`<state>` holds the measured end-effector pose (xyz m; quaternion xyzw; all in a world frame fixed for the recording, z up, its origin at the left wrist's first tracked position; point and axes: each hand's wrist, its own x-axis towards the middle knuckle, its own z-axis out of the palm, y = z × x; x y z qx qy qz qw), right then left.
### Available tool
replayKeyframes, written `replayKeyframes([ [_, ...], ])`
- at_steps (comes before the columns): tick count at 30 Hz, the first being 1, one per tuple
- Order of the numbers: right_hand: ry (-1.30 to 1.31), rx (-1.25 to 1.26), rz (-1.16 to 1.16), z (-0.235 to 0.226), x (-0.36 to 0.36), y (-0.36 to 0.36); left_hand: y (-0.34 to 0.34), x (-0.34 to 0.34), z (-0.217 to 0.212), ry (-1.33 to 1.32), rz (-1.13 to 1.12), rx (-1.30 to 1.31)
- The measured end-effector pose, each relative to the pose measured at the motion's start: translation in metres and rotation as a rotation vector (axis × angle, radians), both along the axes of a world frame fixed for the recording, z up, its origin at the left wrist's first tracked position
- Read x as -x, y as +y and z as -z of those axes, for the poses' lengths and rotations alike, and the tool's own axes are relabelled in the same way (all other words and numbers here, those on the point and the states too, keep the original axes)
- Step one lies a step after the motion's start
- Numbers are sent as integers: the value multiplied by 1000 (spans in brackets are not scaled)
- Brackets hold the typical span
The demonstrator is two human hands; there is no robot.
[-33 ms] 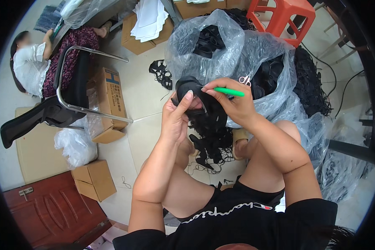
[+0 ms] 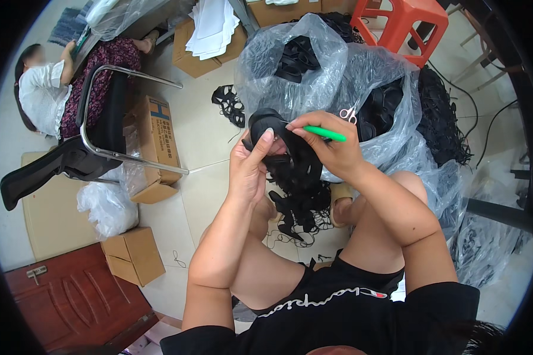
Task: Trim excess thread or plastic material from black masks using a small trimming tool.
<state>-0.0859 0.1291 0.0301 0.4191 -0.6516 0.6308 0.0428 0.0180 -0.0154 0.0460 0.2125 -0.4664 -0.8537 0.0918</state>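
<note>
In front of my knees, my left hand (image 2: 251, 163) is closed on a curved black band-like piece (image 2: 265, 123), thumb on its near side. I cannot make out exactly what kind of piece it is. My right hand (image 2: 337, 148) pinches a green-handled tool (image 2: 326, 132) with a thin metal tip, which meets the piece's right side. Pink-and-white scissor handles (image 2: 349, 114) show just behind my right knuckles; the blades are hidden, and I cannot tell whether the hand holds them. Below my hands hangs or lies a tangle of black strappy pieces (image 2: 302, 204), reaching down between my feet.
Clear plastic bags (image 2: 249, 65) of black pieces stand ahead and to the right. An orange stool (image 2: 404, 23) is beyond them. Loose black strapping (image 2: 228, 105) lies on the tiles. At left are a chair (image 2: 100, 148), a cardboard box (image 2: 135, 254) and a seated person (image 2: 44, 89).
The green handle and my right fingers have shifted very slightly to the left. My left hand and the black piece have barely moved.
</note>
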Motion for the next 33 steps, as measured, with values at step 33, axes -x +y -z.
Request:
replayKeyframes([
  [33, -419, -76, -77, 0, 4, -10, -23, -12, 13, -41, 275, -862],
])
